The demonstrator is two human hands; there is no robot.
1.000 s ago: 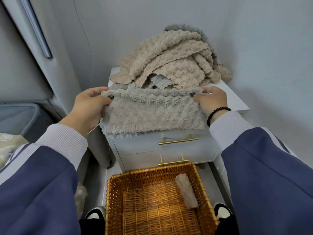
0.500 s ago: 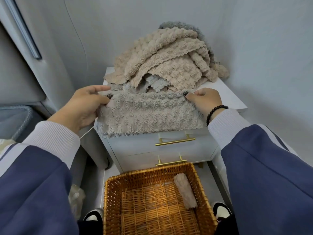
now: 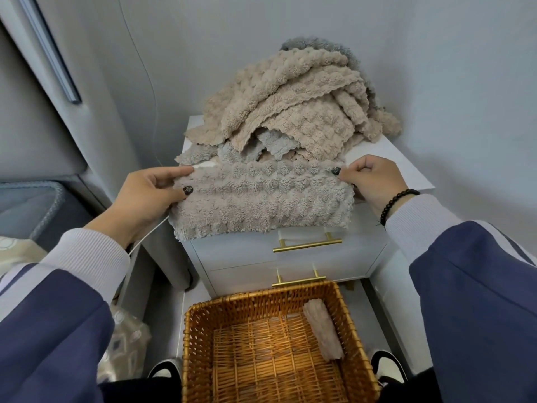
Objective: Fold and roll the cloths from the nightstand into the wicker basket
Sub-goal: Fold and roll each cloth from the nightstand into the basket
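A beige fluffy cloth (image 3: 261, 202) lies folded over the front edge of the white nightstand (image 3: 406, 170). My left hand (image 3: 148, 196) pinches its upper left corner between thumb and fingers. My right hand (image 3: 369, 177) pinches its upper right corner. Behind it a heap of beige and grey cloths (image 3: 296, 106) is piled on the nightstand top. On the floor in front stands the wicker basket (image 3: 203, 321), holding one rolled pale cloth (image 3: 322, 330) along its right side.
Two drawers with gold handles (image 3: 306, 244) face the basket. A grey padded headboard and bed (image 3: 37, 207) lie to the left. Walls close in behind and to the right. My shoes (image 3: 389, 366) flank the basket.
Both hands have lowered the cloth's top edge slightly toward the nightstand front, still pinching its corners. The right hand's fingers have curled more tightly.
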